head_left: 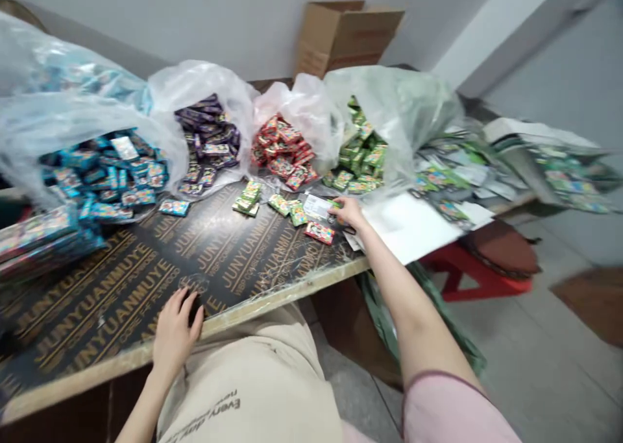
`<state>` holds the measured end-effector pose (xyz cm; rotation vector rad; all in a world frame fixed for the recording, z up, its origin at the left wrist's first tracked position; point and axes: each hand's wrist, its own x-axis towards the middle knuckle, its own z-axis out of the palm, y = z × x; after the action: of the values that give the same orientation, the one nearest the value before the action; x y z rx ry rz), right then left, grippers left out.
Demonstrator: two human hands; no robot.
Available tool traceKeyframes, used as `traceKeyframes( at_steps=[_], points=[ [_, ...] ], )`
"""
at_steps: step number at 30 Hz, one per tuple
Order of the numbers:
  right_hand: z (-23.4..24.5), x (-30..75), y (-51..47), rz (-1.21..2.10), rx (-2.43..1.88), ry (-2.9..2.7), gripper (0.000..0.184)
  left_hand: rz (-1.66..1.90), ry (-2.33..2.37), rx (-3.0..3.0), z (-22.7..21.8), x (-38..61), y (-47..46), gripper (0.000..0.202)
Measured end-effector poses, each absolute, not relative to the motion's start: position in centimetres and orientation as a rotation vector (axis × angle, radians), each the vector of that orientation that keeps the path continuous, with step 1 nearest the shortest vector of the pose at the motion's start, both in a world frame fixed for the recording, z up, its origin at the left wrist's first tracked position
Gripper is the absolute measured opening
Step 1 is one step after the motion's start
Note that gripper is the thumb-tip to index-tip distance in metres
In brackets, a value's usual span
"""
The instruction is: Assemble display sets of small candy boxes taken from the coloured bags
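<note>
My left hand (pixel 177 329) lies at the front edge of the dark plywood tabletop (pixel 195 261), fingers apart and holding nothing. Out to the right, my right hand (pixel 349 212) has its fingers closed around a small green packet, mostly hidden by the fingers. Just left of those fingertips are a white-labelled packet (pixel 318 206) and a red packet (pixel 319 232). Green packets (pixel 298 213) lie a little farther left, and a small stack of green packets (pixel 247 198) sits near the middle. One blue packet (pixel 174 207) lies alone in front of the bags.
Along the back stand open plastic bags of blue packets (pixel 107 177), purple packets (pixel 209 138), red packets (pixel 285 148) and green packets (pixel 363 151). A white sheet (pixel 409 226) and flat printed cards (pixel 452 170) lie right. Behind is a cardboard box (pixel 345 37); a red stool (pixel 487 281) stands below.
</note>
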<state>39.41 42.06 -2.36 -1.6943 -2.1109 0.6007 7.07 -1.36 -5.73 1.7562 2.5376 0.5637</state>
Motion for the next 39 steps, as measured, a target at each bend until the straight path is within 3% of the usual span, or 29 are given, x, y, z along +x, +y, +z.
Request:
traceKeyframes(
  at_steps=[3,9,17,22,24,28,32,36,39],
  points=[
    [-3.1,39.1,43.0,0.664,-1.696,-2.062,0.011,0.517,2.549,1.863,-6.2,6.9,-1.5,0.04],
    [-2.9,35.4,42.4,0.635,-1.534,-1.938,0.008,0.536,2.552,1.959,-6.1,6.9,-1.5,0.044],
    [1.1,34.7,43.7,0.446,-1.457,-1.692,0.038,0.505,2.558,1.919,-6.2,7.0,-1.6,0.047],
    [0.3,32.7,43.0,0.632,-1.497,-1.934,0.016,0.509,2.521,1.813,-6.1,6.1,-0.4,0.046],
    [-0.2,32.3,42.6,0.637,-1.553,-1.982,0.016,0.576,2.401,1.877,-5.5,6.2,1.6,0.044],
    [0.5,32.8,42.0,0.496,-1.638,-1.979,0.031,0.587,2.021,2.213,-3.0,9.7,8.3,0.038],
    [2.8,34.9,40.4,0.329,-1.461,-2.127,0.037,0.446,1.503,2.614,-1.1,17.3,16.4,0.041],
    [4.1,40.9,39.5,-0.157,-1.166,-2.079,0.04,0.336,1.276,2.867,-2.3,22.9,24.1,0.057],
    [3.5,48.5,42.0,-0.288,-1.402,-1.615,0.044,0.323,1.322,2.891,-4.6,23.8,28.0,0.062]
  ],
)
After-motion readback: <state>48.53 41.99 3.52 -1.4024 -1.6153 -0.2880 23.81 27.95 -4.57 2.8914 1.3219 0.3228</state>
